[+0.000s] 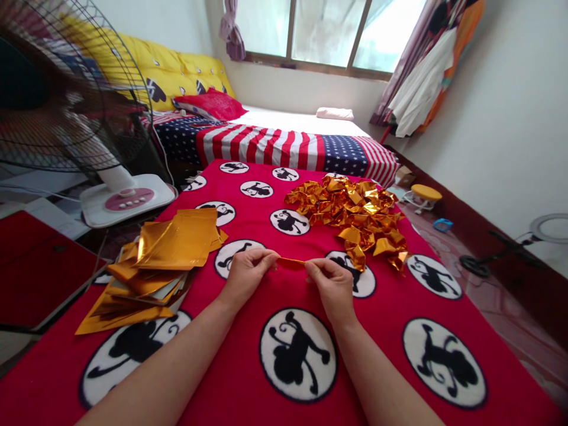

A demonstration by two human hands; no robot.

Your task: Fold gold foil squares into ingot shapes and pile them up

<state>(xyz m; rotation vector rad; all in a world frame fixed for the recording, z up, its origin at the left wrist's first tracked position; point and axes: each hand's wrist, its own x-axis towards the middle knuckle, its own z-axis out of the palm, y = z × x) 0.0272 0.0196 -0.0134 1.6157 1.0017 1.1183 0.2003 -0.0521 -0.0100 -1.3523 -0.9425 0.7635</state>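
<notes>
Pinching a narrow orange-gold strip [291, 262] at its two ends, the person's hands faced each other near the middle of the head view. Left forearm came in from the lower left edge, slanting up and rightward; the left hand [249, 269] turned inward, thumb and forefinger closed on the strip's left end, other fingers curled beneath. Right forearm rose from the lower right, slanting leftward; the right hand [332, 285] held the opposite end in a similar pinch, knuckles uppermost. A short span of strip showed between the fingertips, nearly level, dipping slightly to the right. Whether it touched the cloth below, could not tell.

Beneath both arms, a surface spread with red cloth [239, 373], printed with black figures in white discs. Left of the left hand, an uneven stack of gold sheets [177, 239], edges fanned and overlapping. Beyond the right hand, a loose heap of folded gold pieces [350, 204], crumpled-looking and shiny. Standing fan [128, 198] at far left; a bed [288, 121] under the window [326, 29] behind.
</notes>
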